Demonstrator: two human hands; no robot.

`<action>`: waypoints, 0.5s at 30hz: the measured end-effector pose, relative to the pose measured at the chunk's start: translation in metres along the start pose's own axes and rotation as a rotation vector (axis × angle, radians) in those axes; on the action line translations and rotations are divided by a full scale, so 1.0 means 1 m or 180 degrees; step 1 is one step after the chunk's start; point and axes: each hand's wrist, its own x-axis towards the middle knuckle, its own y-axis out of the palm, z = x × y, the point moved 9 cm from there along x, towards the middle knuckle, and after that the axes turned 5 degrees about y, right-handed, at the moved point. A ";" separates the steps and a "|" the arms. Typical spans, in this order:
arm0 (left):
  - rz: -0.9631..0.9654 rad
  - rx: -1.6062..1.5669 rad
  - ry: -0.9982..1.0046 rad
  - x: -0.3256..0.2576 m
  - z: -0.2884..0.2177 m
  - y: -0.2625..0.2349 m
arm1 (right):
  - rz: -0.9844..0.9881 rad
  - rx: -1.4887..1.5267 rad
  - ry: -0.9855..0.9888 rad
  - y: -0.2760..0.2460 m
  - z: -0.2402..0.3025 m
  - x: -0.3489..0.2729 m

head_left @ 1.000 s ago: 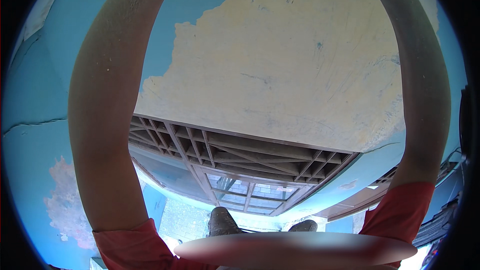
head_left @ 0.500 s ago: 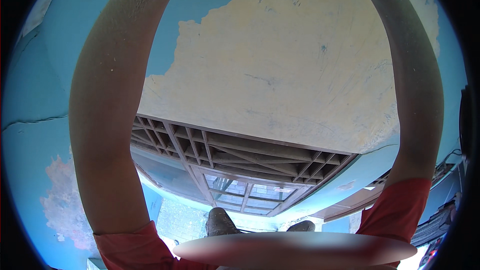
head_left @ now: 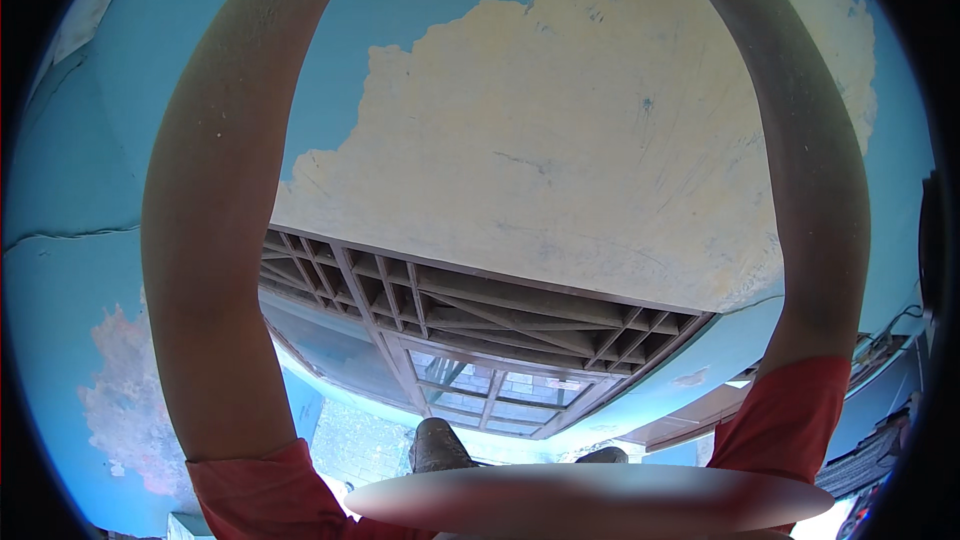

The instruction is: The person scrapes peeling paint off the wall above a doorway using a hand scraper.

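Arms: left forearm and right forearm rise past the top edge, red sleeves at the bottom.
Hands: both out of view; grip cannot be told.
Behind: peeling blue wall, wooden lattice vent.

Bright even daylight, sharp focus, strong fisheye bending, black vignette at rim, blurred oval patch at bottom

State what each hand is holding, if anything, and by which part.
It cannot be told: both forearms, left and right, rise out of the picture's top edge, so neither hand shows.
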 end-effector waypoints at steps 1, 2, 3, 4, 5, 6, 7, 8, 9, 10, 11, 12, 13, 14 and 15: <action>-0.0016 0.0008 -0.0047 0.001 0.000 0.000 | 0.0002 -0.0104 0.0071 -0.001 -0.003 0.000; 0.0015 0.0070 -0.0098 0.000 0.002 -0.001 | -0.0014 -0.0059 0.0066 0.000 0.002 0.001; 0.0046 0.0109 -0.0107 -0.002 0.005 0.000 | 0.0022 0.0024 0.0061 0.003 0.010 0.003; 0.0079 0.0100 -0.0095 -0.005 0.007 0.000 | 0.0059 0.0115 0.0053 0.007 0.018 0.006; 0.0122 0.0097 -0.0088 -0.008 0.009 0.001 | 0.0045 0.0184 0.0044 0.011 0.027 0.009; 0.0048 0.0045 -0.0072 -0.005 0.006 -0.004 | 0.0103 0.0118 0.0193 0.007 0.026 0.012; 0.0087 -0.0026 -0.0053 -0.002 0.002 -0.006 | 0.0160 0.0063 0.0340 0.004 0.024 0.014; 0.0193 -0.0030 -0.0055 0.000 0.004 -0.004 | 0.0149 0.0079 0.0328 0.008 0.028 0.021; 0.0201 -0.0011 -0.0068 0.001 0.009 -0.001 | 0.0009 0.0138 0.0301 0.009 0.032 0.028; 0.0104 -0.0148 0.0035 0.002 0.011 0.001 | -0.0128 0.0195 0.0275 0.008 0.035 0.032; 0.0015 -0.0294 0.0139 0.001 0.008 0.000 | -0.0123 0.0211 0.0267 0.010 0.037 0.033; 0.0024 -0.0297 0.0130 0.000 0.008 -0.001 | -0.0221 0.0177 0.0237 0.009 0.039 0.033; 0.0104 -0.0308 0.0162 0.000 0.008 0.000 | -0.0314 0.0132 0.0209 0.008 0.039 0.033; 0.0187 -0.0330 0.0192 -0.001 0.005 0.002 | -0.0290 0.0125 0.0205 0.004 0.040 0.023; 0.0185 -0.0346 0.0192 -0.002 0.008 0.006 | -0.0329 0.0131 0.0184 -0.009 0.042 0.005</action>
